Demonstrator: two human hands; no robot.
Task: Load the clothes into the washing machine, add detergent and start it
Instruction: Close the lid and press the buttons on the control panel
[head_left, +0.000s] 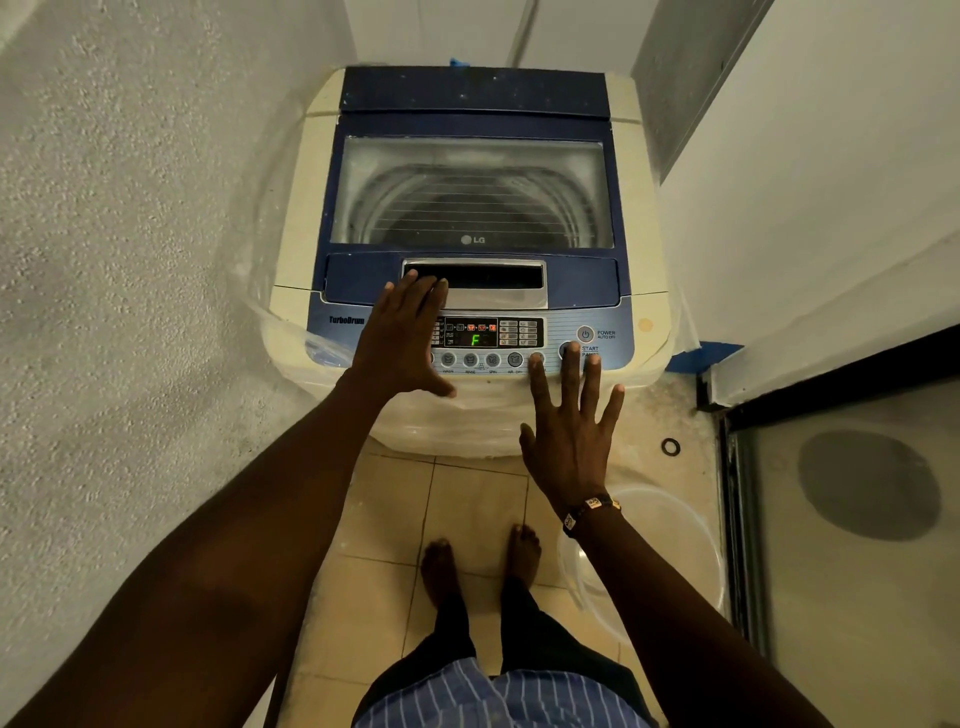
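A cream and blue top-loading washing machine (291, 270) stands against the back wall with its glass lid (472, 192) down. The drum shows dimly through the glass; no clothes can be made out. The control panel (493, 332) is lit and its display reads a green F. My left hand (400, 338) lies flat, fingers together, over the panel's left side, fingertips at the lid handle (498, 283). My right hand (571, 431) is spread open, its middle fingertip on the start/pause button (569, 349). No detergent is in view.
Rough white wall on the left, smooth white wall on the right. A clear plastic basin (670, 519) sits on the tiled floor by my right arm. A dark-framed glass door (857, 519) is at the right. My bare feet (480, 566) stand in front of the machine.
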